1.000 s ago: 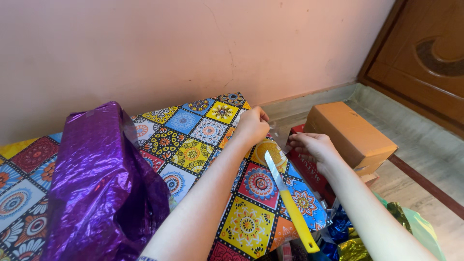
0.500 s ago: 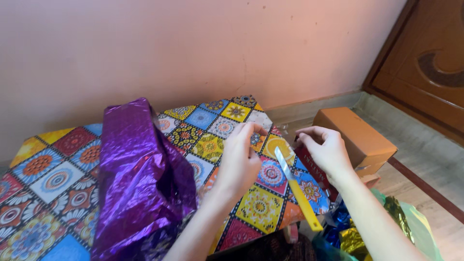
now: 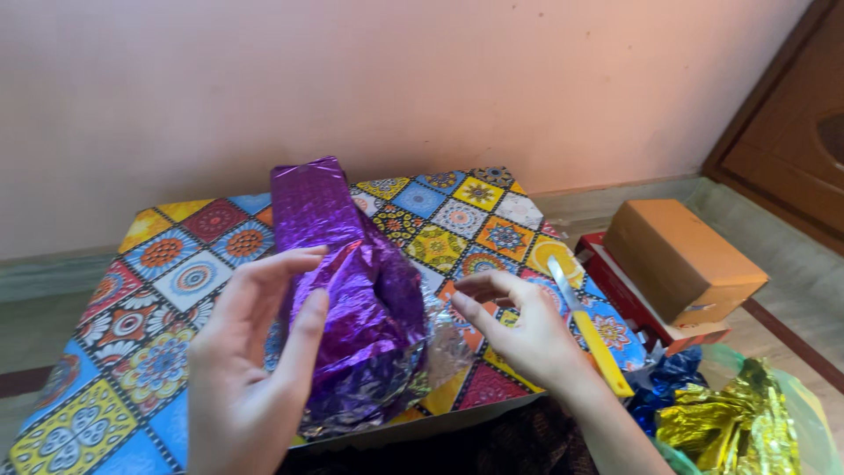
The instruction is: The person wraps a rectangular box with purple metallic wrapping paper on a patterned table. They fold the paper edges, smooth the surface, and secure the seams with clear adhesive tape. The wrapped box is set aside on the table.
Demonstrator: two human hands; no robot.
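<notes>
Purple foil-wrapped parcel point(image 3: 347, 290) — lies on the patterned desk point(image 3: 176, 264), its far end raised. Foil judged thin, light, slippery, quick to crease or tear; best held flat on the long sides, not by the loose crumpled near end.

Left hand point(image 3: 251, 361) — fingers spread, unclenched, against the parcel's left side.

Right hand point(image 3: 519, 330) — at the parcel's right; fingers half curled, holding nothing visible.

Yellow-handled knife point(image 3: 589, 330) — right of the parcel.

Purple foil-wrapped oblong package point(image 3: 338, 273) lying on the patterned tabletop point(image 3: 176, 264), its near end crumpled open. Plain orange-brown cardboard box point(image 3: 681, 259) on the floor to the right, stacked on 1 flat red box point(image 3: 626, 295) with a pale edge.
</notes>
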